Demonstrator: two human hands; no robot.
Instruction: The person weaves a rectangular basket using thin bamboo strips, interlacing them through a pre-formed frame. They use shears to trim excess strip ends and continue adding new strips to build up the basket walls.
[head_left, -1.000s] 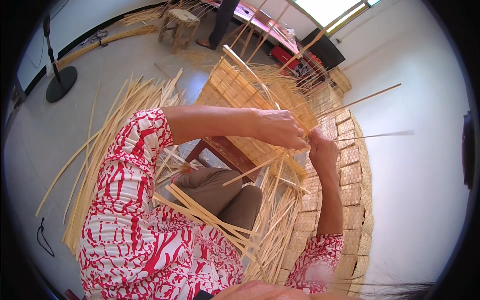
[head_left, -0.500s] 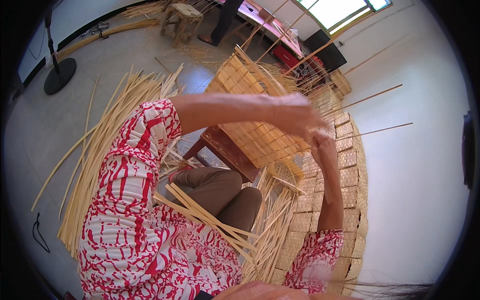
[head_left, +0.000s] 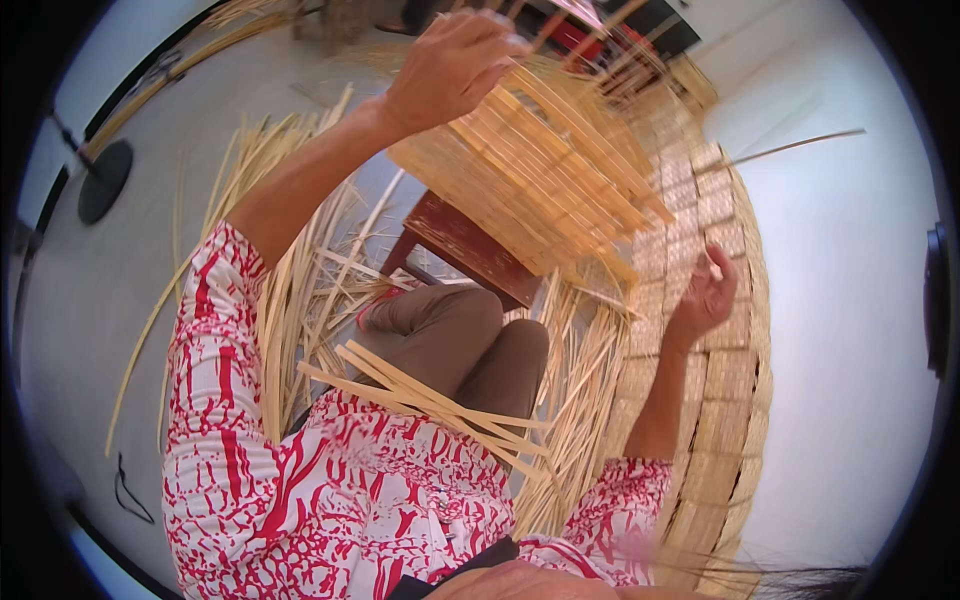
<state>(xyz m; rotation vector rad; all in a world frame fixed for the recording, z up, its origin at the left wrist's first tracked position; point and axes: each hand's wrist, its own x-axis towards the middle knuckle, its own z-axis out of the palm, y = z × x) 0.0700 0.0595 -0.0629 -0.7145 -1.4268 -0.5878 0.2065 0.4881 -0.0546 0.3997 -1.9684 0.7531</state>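
Parting from your right hand (head_left: 708, 295), which is loosely open and looks empty, your left hand (head_left: 455, 70) now curls near the far edge of the woven piece (head_left: 530, 165) on the stool (head_left: 462, 238), grip unclear, seemingly leaving its right end unheld.

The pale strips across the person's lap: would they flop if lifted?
Probably not much: the pale strips lie nearly straight, ends jutting out. They look light, being thin and narrow. They may flex somewhat, since similar ones interlace in the woven panel.
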